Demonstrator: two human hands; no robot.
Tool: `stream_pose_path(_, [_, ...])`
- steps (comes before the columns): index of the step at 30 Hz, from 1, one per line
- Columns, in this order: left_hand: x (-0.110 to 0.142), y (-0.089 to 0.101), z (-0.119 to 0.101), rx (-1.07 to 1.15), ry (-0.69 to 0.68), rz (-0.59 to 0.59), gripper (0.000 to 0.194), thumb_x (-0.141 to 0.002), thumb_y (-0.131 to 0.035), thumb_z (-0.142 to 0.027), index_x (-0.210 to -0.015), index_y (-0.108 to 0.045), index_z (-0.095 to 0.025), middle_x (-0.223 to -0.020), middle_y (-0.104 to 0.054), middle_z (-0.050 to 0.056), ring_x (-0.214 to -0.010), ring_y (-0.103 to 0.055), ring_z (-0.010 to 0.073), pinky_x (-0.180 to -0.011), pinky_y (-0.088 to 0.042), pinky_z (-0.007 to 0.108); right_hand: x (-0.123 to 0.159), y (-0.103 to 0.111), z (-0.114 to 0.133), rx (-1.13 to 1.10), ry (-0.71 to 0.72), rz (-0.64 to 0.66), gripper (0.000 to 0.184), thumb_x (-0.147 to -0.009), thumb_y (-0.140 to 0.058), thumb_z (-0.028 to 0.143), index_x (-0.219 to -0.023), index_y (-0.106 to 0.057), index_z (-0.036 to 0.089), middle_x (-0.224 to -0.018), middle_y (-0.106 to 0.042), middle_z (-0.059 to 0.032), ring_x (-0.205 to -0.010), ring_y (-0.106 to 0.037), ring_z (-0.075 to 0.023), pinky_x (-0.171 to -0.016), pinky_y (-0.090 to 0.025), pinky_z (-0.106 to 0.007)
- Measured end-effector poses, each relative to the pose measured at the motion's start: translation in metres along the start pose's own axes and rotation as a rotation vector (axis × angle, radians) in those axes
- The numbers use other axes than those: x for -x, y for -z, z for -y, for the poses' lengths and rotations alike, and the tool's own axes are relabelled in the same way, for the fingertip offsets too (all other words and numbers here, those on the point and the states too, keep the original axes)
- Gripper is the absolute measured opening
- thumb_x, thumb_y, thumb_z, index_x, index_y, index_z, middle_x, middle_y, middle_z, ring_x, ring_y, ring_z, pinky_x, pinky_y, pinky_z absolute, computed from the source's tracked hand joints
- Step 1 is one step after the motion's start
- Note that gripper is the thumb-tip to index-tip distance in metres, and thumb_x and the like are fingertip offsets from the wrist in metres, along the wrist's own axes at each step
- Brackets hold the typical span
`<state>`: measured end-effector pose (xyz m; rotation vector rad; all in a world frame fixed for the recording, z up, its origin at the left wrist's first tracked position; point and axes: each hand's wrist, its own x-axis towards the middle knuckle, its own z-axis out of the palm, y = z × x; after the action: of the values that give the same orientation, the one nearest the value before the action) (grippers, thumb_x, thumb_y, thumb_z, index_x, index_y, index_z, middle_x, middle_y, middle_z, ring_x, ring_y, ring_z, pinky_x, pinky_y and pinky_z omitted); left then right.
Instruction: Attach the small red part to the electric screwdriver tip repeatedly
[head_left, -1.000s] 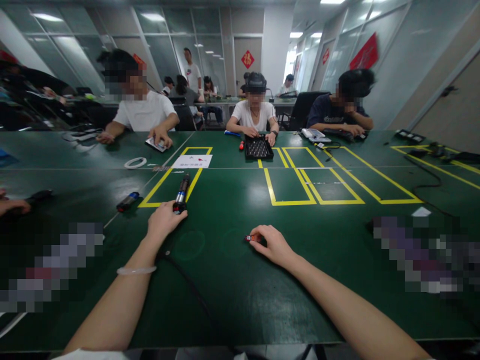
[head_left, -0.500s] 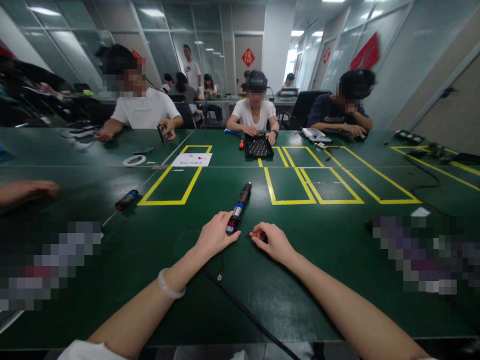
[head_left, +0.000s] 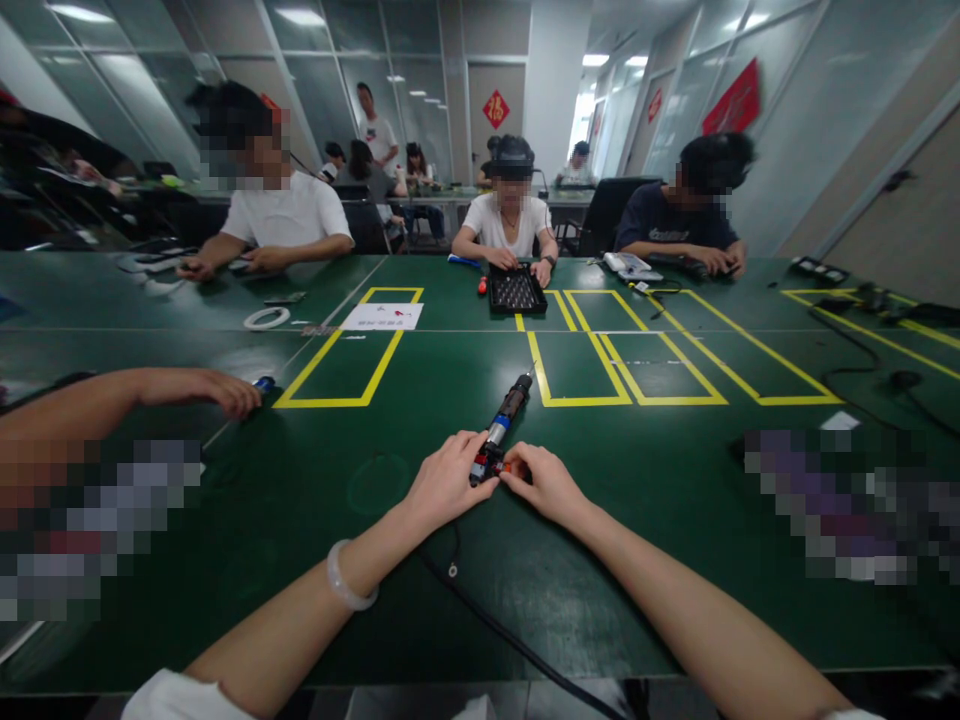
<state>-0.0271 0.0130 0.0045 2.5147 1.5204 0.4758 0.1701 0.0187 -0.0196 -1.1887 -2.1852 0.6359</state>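
Note:
My left hand (head_left: 450, 472) is closed around the rear part of an electric screwdriver (head_left: 513, 402), black with a blue and silver band. Its thin tip points away from me and slightly right. A black cable (head_left: 517, 650) runs along the table below my hands, toward the near edge. Close against the screwdriver's rear end, my right hand (head_left: 546, 482) pinches a small orange-red piece (head_left: 505, 467). Fingers hide most of that piece, and whether it touches the screwdriver I cannot tell.
On the green table (head_left: 300, 600), yellow tape (head_left: 585, 404) marks several rectangles. A co-worker's hand (head_left: 234, 393) is at a blue-and-black object (head_left: 264, 384) on the left. Across from me, a person handles a black tray (head_left: 517, 291). A white paper (head_left: 382, 317) lies left of centre.
My left hand has moved right with the screwdriver, bringing its rear end up to my right hand's piece. A co-worker's hand has reached in from the left to the blue-and-black object.

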Motion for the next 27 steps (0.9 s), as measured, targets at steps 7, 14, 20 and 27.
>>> stream_pose_path(7, [0.001, 0.0, -0.001, -0.029, -0.009, 0.008, 0.059, -0.084, -0.053, -0.043, -0.136, -0.041, -0.02, -0.121, -0.053, 0.011, -0.109, -0.052, 0.0255, -0.086, -0.049, 0.037, -0.001, -0.002, 0.0, 0.015, 0.024, -0.014, 0.009, -0.083, -0.064, 0.019, -0.086, -0.056, 0.019, -0.073, -0.063, 0.0012, -0.067, -0.055, -0.0145, -0.069, -0.039, -0.027])
stream_pose_path(14, [0.002, 0.0, -0.005, -0.076, -0.021, -0.002, 0.058, -0.084, -0.053, -0.041, -0.136, -0.04, -0.021, -0.122, -0.052, 0.01, -0.109, -0.051, 0.0243, -0.089, -0.047, 0.036, -0.005, -0.01, -0.003, -0.081, 0.024, -0.009, 0.017, -0.082, -0.064, 0.016, -0.095, -0.052, 0.019, -0.071, -0.058, 0.003, -0.066, -0.053, -0.0142, -0.065, -0.04, -0.025])
stream_pose_path(20, [0.002, -0.003, -0.004, -0.081, -0.011, -0.009, 0.055, -0.085, -0.053, -0.043, -0.134, -0.041, -0.021, -0.122, -0.051, 0.01, -0.109, -0.05, 0.0242, -0.09, -0.046, 0.036, -0.001, -0.005, 0.0, -0.133, 0.091, 0.0, 0.006, -0.086, -0.06, 0.019, -0.089, -0.056, 0.019, -0.08, -0.061, -0.0006, -0.074, -0.056, -0.0155, -0.071, -0.043, -0.027])
stream_pose_path(27, [0.0, -0.006, -0.006, -0.076, 0.045, 0.003, 0.055, -0.087, -0.051, -0.043, -0.137, -0.037, -0.024, -0.119, -0.049, 0.009, -0.106, -0.051, 0.0231, -0.087, -0.045, 0.035, 0.002, -0.001, 0.004, -0.103, 0.118, -0.012, 0.008, -0.086, -0.059, 0.019, -0.094, -0.057, 0.019, -0.086, -0.063, -0.0026, -0.08, -0.057, -0.0168, -0.077, -0.044, -0.03])
